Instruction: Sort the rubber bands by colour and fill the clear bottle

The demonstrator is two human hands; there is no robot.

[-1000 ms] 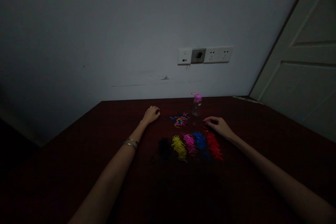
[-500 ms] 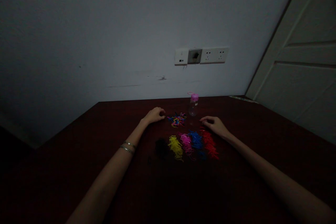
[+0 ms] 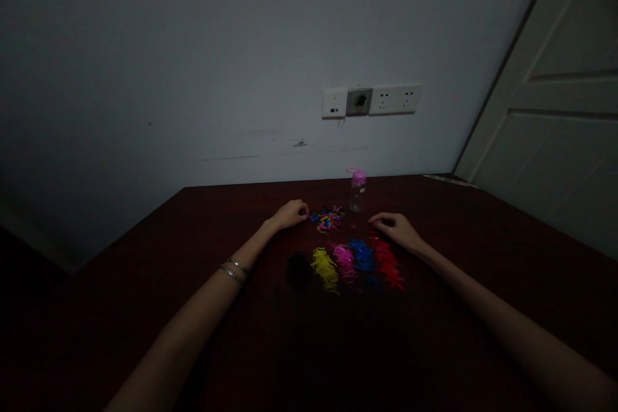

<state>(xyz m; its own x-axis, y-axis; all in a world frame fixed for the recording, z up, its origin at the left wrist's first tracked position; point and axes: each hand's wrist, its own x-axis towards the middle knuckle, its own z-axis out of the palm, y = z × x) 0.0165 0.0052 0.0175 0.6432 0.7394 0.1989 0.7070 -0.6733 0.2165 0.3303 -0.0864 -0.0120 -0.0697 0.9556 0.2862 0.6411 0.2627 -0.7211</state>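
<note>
Dim light; detail in dark areas poor. Desk [image 3: 232,360], dark reddish-brown, fills the lower part of the frame, meeting a pale wall [image 3: 217,64] behind.

Mixed pile [image 3: 330,220] of small multicoloured bands: just right of frame centre, below middle height. Nearer the bottom of the frame, five single-colour heaps run side by side, left to right: black heap [image 3: 299,269] (edges hard to resolve), yellow heap [image 3: 326,270], pink heap [image 3: 345,262], blue heap [image 3: 362,256], red heap [image 3: 387,264].

Left hand [image 3: 292,213]: at the left edge of the mixed pile, fingers curled, thumb and forefinger drawn close together. Contact with a band, or a grip on one, cannot be told at this resolution. Two bracelets [image 3: 232,271] on that wrist.

Right hand [image 3: 394,230]: just above the top end of the red heap in the frame, fingers bent, thumb tip close below the forefinger. Cannot tell whether anything is between them.

Clear bottle [image 3: 357,198] with pink lid: upright, beyond the mixed pile and slightly right of it. Socket panel [image 3: 393,100] on the wall, upper right of centre; panelled door [image 3: 564,103] at right edge.
</note>
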